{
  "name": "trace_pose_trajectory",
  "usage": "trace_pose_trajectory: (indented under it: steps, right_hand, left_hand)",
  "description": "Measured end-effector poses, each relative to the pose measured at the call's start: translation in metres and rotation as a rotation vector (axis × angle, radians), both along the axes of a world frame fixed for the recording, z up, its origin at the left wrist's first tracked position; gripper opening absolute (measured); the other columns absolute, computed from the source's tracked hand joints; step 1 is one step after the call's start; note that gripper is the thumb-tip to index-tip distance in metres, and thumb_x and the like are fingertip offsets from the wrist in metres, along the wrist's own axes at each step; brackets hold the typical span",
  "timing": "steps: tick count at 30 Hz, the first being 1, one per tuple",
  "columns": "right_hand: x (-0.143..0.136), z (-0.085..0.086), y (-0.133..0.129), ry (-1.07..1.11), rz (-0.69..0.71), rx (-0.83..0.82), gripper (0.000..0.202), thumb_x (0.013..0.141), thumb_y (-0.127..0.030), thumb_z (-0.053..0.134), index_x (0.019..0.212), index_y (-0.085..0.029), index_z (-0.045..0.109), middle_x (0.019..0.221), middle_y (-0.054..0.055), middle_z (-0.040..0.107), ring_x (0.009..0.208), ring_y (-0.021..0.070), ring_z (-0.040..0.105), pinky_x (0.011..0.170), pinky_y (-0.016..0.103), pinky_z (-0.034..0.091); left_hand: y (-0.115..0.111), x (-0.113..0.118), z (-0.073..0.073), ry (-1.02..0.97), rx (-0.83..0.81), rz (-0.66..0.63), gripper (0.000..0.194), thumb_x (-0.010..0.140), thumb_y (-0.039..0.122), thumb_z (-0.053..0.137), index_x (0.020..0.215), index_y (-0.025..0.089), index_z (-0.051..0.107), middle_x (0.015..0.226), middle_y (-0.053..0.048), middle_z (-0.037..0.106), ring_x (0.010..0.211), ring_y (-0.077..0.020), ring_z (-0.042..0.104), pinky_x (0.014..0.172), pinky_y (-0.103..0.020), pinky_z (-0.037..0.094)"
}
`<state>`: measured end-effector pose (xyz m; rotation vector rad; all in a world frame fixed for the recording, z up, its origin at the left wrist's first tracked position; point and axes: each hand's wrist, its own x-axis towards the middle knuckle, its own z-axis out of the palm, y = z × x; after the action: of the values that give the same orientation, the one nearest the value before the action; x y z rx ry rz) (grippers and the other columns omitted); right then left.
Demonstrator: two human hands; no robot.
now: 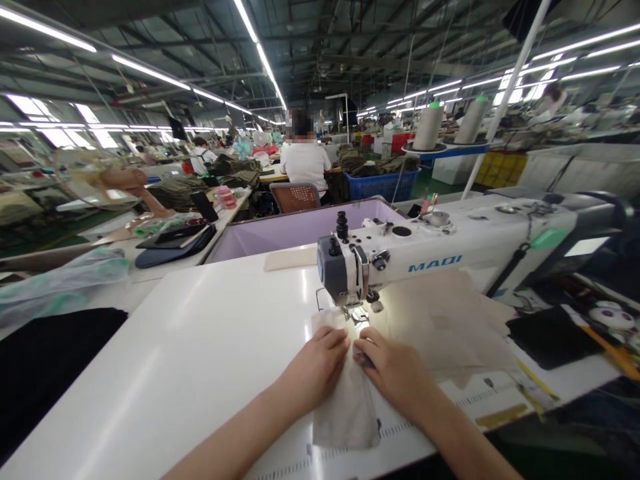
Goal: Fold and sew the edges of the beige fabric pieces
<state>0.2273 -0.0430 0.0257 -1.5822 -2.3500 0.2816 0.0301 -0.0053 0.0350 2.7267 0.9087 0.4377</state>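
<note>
Left hand (pixel 320 363): resting palm down with bent fingers on the beige strip, its fingertips pointing toward the needle area; whether it is pinching the cloth, one cannot tell.
Right hand (pixel 397 370): curving beside the strip's right edge, thumb and fingers drawing close together; a small dark object (pixel 363 357) is showing at its fingers, but whether it is being gripped, one cannot tell.
Beige strip (pixel 345 417): lying lengthwise on the white table (pixel 215 340), running from the front edge's printed scale up toward the presser foot (pixel 357 316), and passing beneath the left hand.
Sewing machine (pixel 435 247): standing at right, bearing the blue letters MAQI, its lamp lighting the needle area.
Large beige cloth (pixel 445 327): spreading under the machine's arm, to the right of the needle.
Far beige piece (pixel 290 259): lying at the table's rear edge, left of the machine's head.
Black pouch (pixel 553 337): lying at the table's right.
Lavender bin (pixel 260 238): standing just beyond the table.
Thread cones (pixel 429 128): standing upright behind the machine, two in number.
Co-worker (pixel 305 163): sitting farther back in a white top, facing away.
</note>
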Motion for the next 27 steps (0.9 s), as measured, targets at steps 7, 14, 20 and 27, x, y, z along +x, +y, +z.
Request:
trace_pose_trajectory:
  steps: [7, 14, 20, 27]
  right_hand:
    - [0.001, 0.006, 0.025, -0.016, -0.019, 0.022, 0.014, 0.096, -0.015, 0.06, 0.106, -0.023, 0.067, 0.112, 0.002, 0.067, 0.089, 0.0198, 0.068, 0.071, 0.026, 0.047]
    - [0.0, 0.008, 0.022, 0.014, -0.034, 0.031, 0.019, 0.094, -0.013, 0.061, 0.108, -0.024, 0.067, 0.114, 0.002, 0.066, 0.091, 0.0194, 0.068, 0.072, 0.026, 0.047]
    - [-0.001, -0.006, -0.005, -0.036, -0.114, 0.038, 0.029, 0.09, -0.009, 0.062, 0.113, -0.024, 0.065, 0.115, 0.004, 0.064, 0.087, 0.0203, 0.069, 0.062, 0.025, 0.047]
    - [0.008, -0.032, -0.025, -0.001, -0.173, 0.144, 0.025, 0.094, -0.012, 0.051, 0.111, -0.023, 0.066, 0.095, 0.004, 0.071, 0.084, 0.0243, 0.071, 0.066, 0.03, 0.051]
  left_hand:
    - [0.028, 0.004, -0.002, -0.01, 0.013, 0.025, 0.024, 0.099, 0.015, 0.045, 0.103, 0.016, 0.068, 0.119, -0.012, 0.065, 0.111, -0.0262, 0.056, 0.1, -0.044, 0.052]
    - [0.025, 0.003, -0.012, 0.026, 0.092, 0.079, 0.024, 0.097, 0.019, 0.047, 0.113, 0.015, 0.065, 0.123, -0.013, 0.065, 0.117, -0.0281, 0.057, 0.102, -0.047, 0.052]
    - [0.018, 0.0, -0.04, 0.049, 0.179, 0.203, 0.049, 0.1, 0.031, 0.046, 0.144, 0.011, 0.044, 0.155, -0.02, 0.042, 0.147, -0.035, 0.034, 0.114, -0.058, 0.039]
    - [-0.002, -0.01, -0.036, 0.13, 0.151, 0.217, 0.056, 0.099, 0.034, 0.049, 0.148, 0.007, 0.04, 0.157, -0.022, 0.037, 0.147, -0.0379, 0.033, 0.116, -0.056, 0.038]
